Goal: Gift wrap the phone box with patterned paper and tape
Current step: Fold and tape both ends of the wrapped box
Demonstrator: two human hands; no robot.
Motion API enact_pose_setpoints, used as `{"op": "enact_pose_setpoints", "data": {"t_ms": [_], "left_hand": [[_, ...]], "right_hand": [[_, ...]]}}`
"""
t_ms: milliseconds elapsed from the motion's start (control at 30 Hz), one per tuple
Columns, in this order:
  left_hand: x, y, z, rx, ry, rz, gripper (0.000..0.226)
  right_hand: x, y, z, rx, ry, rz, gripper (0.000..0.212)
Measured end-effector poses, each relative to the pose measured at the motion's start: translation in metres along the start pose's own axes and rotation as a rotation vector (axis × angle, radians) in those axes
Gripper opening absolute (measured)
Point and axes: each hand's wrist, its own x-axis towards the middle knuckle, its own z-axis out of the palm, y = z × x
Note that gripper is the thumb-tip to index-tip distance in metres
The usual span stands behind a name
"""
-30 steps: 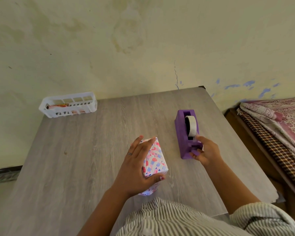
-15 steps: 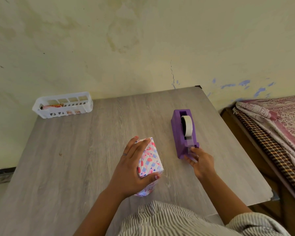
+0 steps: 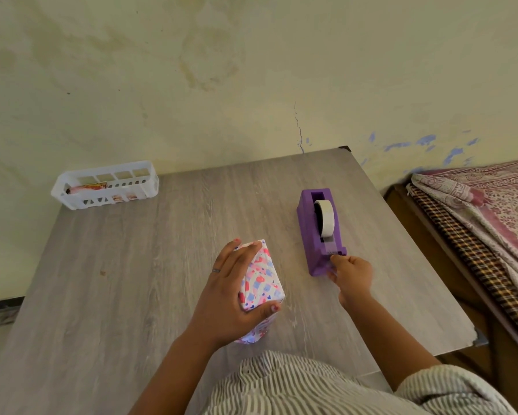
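The phone box [image 3: 262,280], covered in white paper with red, pink and blue shapes, stands on the grey wooden table [image 3: 150,265] near its front edge. My left hand [image 3: 230,290] grips the box from the left, fingers lying over its top and thumb curled round its near end. To the right stands a purple tape dispenser [image 3: 319,232] holding a white roll of tape [image 3: 326,218]. My right hand [image 3: 352,275] is at the dispenser's near end, its fingertips pinching the tape end at the cutter.
A white slotted plastic basket [image 3: 106,185] with some small items sits at the table's far left against the wall. A bed with patterned blankets [image 3: 491,223] runs along the table's right side. The table's front right corner is chipped.
My right hand has slid slightly toward me along the dispenser's near end. The left hand stays on the wrapped box. The camera has tilted a little.
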Motion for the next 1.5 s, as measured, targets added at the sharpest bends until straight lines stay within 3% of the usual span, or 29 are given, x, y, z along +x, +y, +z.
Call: {"op": "enact_pose_setpoints", "data": {"t_ms": [200, 400, 500, 667, 700, 767, 867, 1000, 1200, 1500], "left_hand": [[0.000, 0.001, -0.001, -0.006, 0.005, 0.000, 0.084], [0.001, 0.002, -0.003, 0.001, 0.002, -0.003, 0.084], [-0.001, -0.001, -0.003, -0.009, 0.007, -0.018, 0.086], [-0.004, -0.002, -0.008, -0.097, -0.011, -0.100, 0.102], [-0.004, 0.000, -0.009, -0.114, -0.012, -0.112, 0.105], [-0.003, 0.002, -0.011, -0.137, -0.019, -0.133, 0.110], [-0.003, 0.004, -0.013, -0.135, -0.038, -0.155, 0.116], [-0.001, 0.006, -0.013, -0.135, -0.053, -0.164, 0.116], [-0.001, 0.006, -0.010, -0.173, -0.077, -0.171, 0.116], [-0.002, 0.004, -0.008, -0.122, -0.050, -0.157, 0.113]], "right_hand": [[0.006, 0.008, 0.004, -0.208, 0.029, -0.105, 0.012], [0.010, 0.027, -0.008, -0.102, 0.149, 0.061, 0.015], [-0.003, 0.025, -0.014, -0.130, 0.143, -0.082, 0.007], [-0.038, -0.013, -0.007, -0.308, -0.088, -0.502, 0.017], [-0.047, -0.023, -0.003, -0.336, -0.167, -0.548, 0.029], [-0.062, -0.043, 0.007, -0.323, -0.364, -0.531, 0.072], [-0.080, -0.067, 0.024, -0.186, -0.644, -0.407, 0.090], [-0.086, -0.082, 0.049, -0.441, -0.767, -0.408, 0.082], [-0.082, -0.084, 0.067, -0.856, -0.634, -0.490, 0.065], [-0.069, -0.085, 0.063, -0.878, -0.730, -0.347, 0.047]]}}
